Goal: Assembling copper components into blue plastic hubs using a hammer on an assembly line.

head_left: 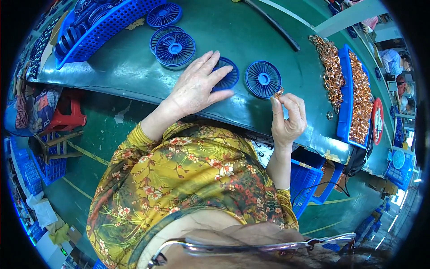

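My left hand (200, 83) lies over a round blue slatted disc (230, 77) on the green tabletop, fingers stretched and spread, hiding part of it. To the right of it rests a second blue slatted disc (256, 77) with a solid hub. At this disc's near right rim, my right hand (289, 117) pinches a small copper-coloured ring (278, 93) between thumb and fingertips. Farther left, two more blue discs (175, 47) overlap, and another blue disc (164, 15) lies behind them.
A blue perforated basket (99, 36) of discs stands at the far left. On the right, a blue tray (344, 96) holds many copper rings, with a loose heap (330, 67) beside it. A dark rod (277, 28) lies at the back. Blue crates (309, 179) sit below the table edge.
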`<state>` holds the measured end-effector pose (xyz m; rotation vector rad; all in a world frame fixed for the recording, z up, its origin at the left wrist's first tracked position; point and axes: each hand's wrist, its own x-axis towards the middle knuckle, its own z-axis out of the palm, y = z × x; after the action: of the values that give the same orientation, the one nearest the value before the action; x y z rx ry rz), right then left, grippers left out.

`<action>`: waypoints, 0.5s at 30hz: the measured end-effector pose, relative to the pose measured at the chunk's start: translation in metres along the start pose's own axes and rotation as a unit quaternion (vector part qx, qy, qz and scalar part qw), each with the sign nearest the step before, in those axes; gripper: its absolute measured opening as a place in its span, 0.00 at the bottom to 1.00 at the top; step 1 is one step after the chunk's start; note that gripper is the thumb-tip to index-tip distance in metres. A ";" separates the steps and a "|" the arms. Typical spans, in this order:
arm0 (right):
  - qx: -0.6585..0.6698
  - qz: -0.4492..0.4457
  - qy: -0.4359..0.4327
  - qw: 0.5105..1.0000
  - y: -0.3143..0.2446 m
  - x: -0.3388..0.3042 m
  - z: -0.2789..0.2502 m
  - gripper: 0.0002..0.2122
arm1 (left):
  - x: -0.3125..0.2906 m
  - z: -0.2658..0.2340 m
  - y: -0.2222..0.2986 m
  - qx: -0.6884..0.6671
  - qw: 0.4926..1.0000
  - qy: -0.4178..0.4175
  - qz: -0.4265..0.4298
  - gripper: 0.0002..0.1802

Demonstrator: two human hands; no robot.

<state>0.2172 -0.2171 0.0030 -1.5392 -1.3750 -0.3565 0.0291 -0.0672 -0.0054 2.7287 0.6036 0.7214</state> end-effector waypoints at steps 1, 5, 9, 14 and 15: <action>0.000 0.000 -0.001 1.000 -0.003 0.000 0.001 0.08 | 0.002 0.001 -0.001 -0.046 0.998 0.039 -0.022 0.27; 0.097 0.007 0.012 0.995 -0.020 0.004 0.011 0.09 | 0.014 0.000 0.006 -0.349 0.907 0.130 -0.199 0.16; 0.113 -0.029 -0.005 0.993 -0.037 0.013 0.020 0.11 | 0.014 0.005 0.024 -0.526 0.819 0.090 -0.210 0.20; 0.003 -0.075 0.013 0.997 -0.037 0.014 0.037 0.11 | 0.013 0.003 0.045 -0.496 0.843 0.111 -0.178 0.17; -0.033 -0.073 0.002 0.997 -0.038 0.014 0.039 0.10 | 0.013 0.003 0.048 -0.473 0.857 0.129 -0.162 0.16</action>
<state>0.1734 -0.1829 0.0136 -1.4948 -1.4906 -0.4995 0.0564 -0.1041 0.0133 1.5930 0.5377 0.9658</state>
